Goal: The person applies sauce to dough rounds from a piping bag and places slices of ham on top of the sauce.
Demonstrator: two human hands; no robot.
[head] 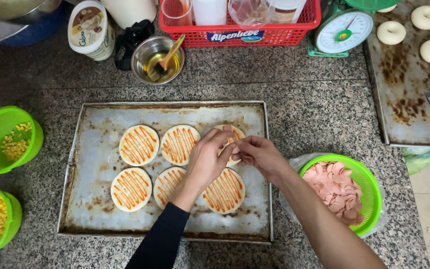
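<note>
— Where is the little pizza round (231, 137) the hands are busy with?

— On the big metal tray (95, 164), top row, far right. It sits right under both sets of fingers, so most of it is hidden.

— What are the hands doing?

— The left hand (206, 162) and the right hand (260, 155) meet over that round. The fingers are bent and pinched close together. A pink sausage slice (227, 128) lies on the round just by the left fingertips. I cannot tell if either hand has a slice pinched in it — the fingers cover too much.

— What else is near?

— Five more rounds with orange sauce stripes (139, 145) lie on the same tray. A green basket of pink sausage slices (342, 192) stands just right of the tray, beside the right arm. Two green baskets of corn (6, 139) are well off to the left. Behind the tray stand a small metal bowl of oil with a brush (157, 59) and a red basket (240, 27).
</note>
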